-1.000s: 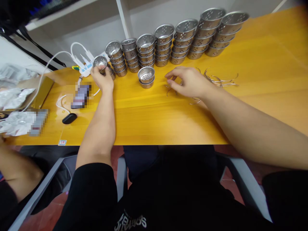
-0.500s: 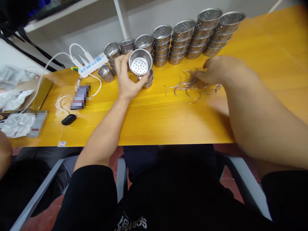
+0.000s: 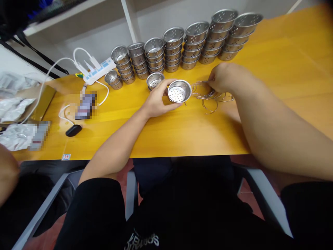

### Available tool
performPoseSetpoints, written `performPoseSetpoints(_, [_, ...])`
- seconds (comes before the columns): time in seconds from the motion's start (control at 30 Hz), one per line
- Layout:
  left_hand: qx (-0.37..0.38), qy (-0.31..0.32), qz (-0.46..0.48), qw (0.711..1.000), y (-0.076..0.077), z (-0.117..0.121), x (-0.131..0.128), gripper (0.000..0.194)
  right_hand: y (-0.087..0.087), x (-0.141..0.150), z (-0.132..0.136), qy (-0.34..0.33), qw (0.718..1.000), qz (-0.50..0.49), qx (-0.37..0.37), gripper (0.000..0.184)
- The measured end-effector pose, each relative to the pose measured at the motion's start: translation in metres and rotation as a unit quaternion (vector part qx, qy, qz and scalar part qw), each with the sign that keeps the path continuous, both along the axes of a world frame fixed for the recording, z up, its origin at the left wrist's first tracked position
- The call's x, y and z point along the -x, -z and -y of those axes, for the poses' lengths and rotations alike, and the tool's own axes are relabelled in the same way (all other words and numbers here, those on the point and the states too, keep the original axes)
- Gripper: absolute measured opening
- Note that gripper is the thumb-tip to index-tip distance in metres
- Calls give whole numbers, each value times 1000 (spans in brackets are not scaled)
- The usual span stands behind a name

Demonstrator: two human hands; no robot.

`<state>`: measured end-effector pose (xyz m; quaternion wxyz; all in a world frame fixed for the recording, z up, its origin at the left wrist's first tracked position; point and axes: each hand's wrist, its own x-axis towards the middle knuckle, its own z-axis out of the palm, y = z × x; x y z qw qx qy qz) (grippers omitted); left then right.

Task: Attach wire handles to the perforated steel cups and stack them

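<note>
Now lowered from its raised spot half a second ago, sitting just above the bench (image 3: 169, 128) beside the wire rings (image 3: 208, 95): perforated steel cup (image 3: 179, 92), mouth tilted toward the camera. Left hand (image 3: 157, 100) grasping the cup by its rim and wall, thumb on the near side, fingers curling round the far side, grip closed on it. Right hand (image 3: 226, 78) having drawn back from the far spread of rings, now pinching at the pile, fingers bent down onto the wires; whether one is actually being lifted, impossible to tell. Showing a shiny round bowl with a flared lip and a base dotted with small holes. Standing just behind the left hand, a short stack of two cups (image 3: 154, 80). Lining the rear of the bench, taller stacks of cups (image 3: 192, 45). Lying farther left, a white power strip (image 3: 97, 69) and a black earbud case (image 3: 73, 130).
</note>
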<state>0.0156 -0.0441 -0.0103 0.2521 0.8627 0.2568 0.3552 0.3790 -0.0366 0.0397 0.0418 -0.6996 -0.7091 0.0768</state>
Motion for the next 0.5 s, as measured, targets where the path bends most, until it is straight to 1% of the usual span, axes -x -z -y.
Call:
performPoseSetpoints(0.07, [9,-5,4,1000,1,-4,3,110,-19,17,15,45,998,30,18,26])
performPoseSetpoints(0.13, [17,-9,9,1000,3,-9,5,113,-37,33,29,64,997,32,15,27])
performPoseSetpoints(0.2, [22,-9,14,1000,4,-12,6,115,-49,44,38,70,997,17,9,29])
performPoseSetpoints(0.23, [23,-9,15,1000,5,-13,6,115,-52,47,41,70,997,11,4,30])
performPoseSetpoints(0.33, [25,-3,24,999,9,-15,6,116,-51,46,41,52,998,5,-16,32])
performPoseSetpoints(0.5, [43,9,41,998,18,-17,3,112,-37,34,31,20,998,-3,-67,27])
